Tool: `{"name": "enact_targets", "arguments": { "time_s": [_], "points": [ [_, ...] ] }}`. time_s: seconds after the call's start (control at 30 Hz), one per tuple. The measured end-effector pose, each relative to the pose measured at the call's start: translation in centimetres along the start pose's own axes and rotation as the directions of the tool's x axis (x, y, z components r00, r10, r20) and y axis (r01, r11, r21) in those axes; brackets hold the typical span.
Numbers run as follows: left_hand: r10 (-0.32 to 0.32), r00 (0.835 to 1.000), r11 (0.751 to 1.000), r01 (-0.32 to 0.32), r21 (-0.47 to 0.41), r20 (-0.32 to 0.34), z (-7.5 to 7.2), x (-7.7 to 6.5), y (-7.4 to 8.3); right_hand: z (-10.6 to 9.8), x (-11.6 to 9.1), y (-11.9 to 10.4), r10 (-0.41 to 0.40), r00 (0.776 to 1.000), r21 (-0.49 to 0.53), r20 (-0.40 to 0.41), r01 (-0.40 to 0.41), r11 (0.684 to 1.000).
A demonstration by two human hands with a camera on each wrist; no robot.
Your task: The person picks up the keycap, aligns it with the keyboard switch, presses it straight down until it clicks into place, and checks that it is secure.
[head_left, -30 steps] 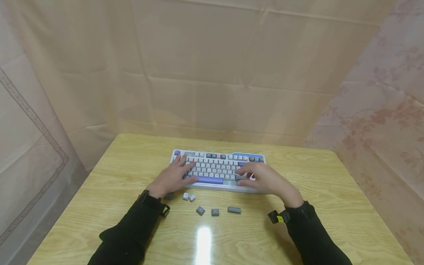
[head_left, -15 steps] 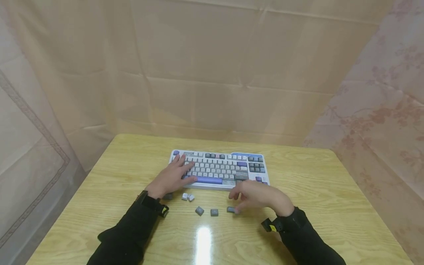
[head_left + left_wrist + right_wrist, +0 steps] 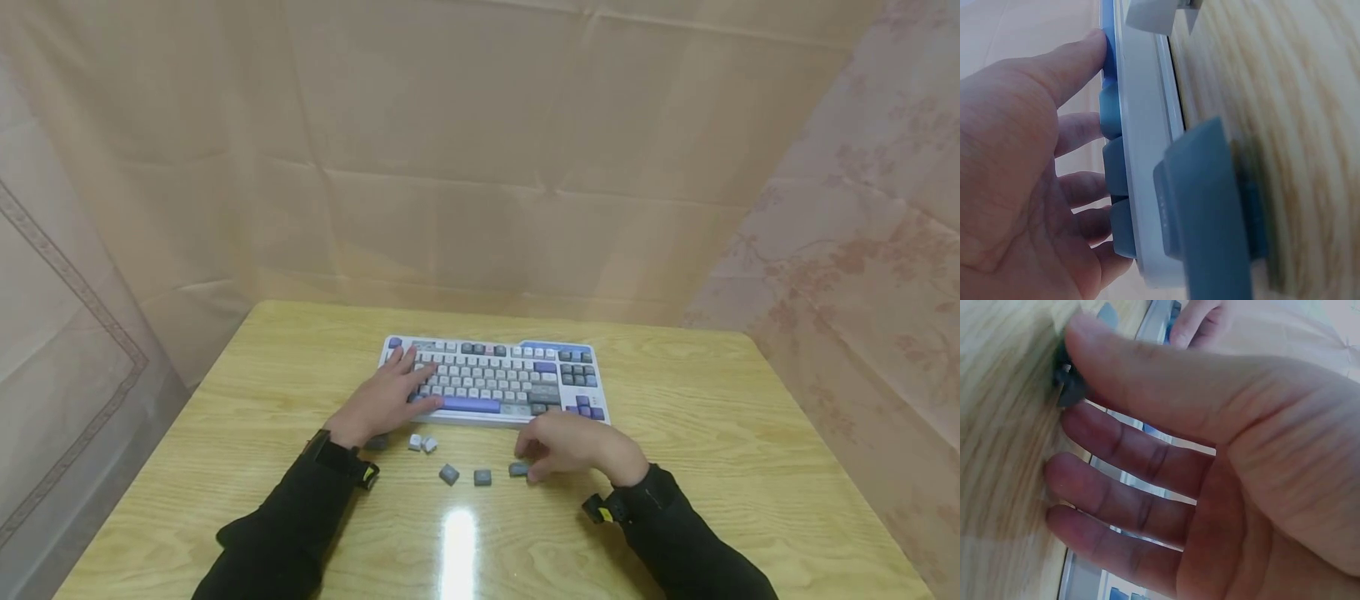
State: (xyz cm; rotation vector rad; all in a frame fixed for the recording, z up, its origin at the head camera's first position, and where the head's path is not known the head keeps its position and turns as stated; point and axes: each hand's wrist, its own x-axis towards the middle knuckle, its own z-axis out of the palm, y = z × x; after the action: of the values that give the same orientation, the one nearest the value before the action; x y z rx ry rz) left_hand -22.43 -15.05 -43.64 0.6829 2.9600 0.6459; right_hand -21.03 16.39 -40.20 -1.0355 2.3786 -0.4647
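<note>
A white mechanical keyboard (image 3: pixel 467 419) with white, grey and purple keycaps lies on the table. My left hand (image 3: pixel 384 398) rests on its left end, fingers spread; in the left wrist view the thumb (image 3: pixel 1079 62) touches the blue-purple spacebar. In front of the keyboard, my right hand (image 3: pixel 576 442) pinches a long grey keycap (image 3: pixel 517 470) between thumb and index finger, close to the tabletop. The right wrist view shows this keycap (image 3: pixel 1074 387) on edge, partly hidden by the thumb, while the other fingers lie loosely bent near the wood.
Two white keycaps (image 3: pixel 416 442) lie together before the keyboard. Nearer me are two grey keycaps, one turned (image 3: pixel 449 474) and one square (image 3: pixel 482 477). A dark grey keycap (image 3: pixel 377 442) sits beside the left wrist. Beige cloth (image 3: pixel 450 167) hangs behind the wooden table (image 3: pixel 675 383).
My right hand has come off the keyboard's right part, moved down and toward me, and taken hold of the long grey keycap. The left hand has stayed on the keyboard.
</note>
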Motion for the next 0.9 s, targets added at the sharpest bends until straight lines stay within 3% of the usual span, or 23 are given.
{"name": "enact_targets", "arguments": {
  "time_s": [0.63, 0.9],
  "points": [
    [0.006, 1.000, 1.000, -0.006, -0.001, -0.002, 0.0, 0.0, -0.2, 0.7, 0.8, 0.3, -0.044, 0.997, -0.038, -0.057, 0.042, 0.998],
    [0.009, 1.000, 1.000, -0.009, -0.013, -0.001, 0.1, 0.0, -0.2, 0.9, 1.2, 0.6, -0.018, 0.999, -0.034, -0.047, 0.016, 0.999]
  ]
}}
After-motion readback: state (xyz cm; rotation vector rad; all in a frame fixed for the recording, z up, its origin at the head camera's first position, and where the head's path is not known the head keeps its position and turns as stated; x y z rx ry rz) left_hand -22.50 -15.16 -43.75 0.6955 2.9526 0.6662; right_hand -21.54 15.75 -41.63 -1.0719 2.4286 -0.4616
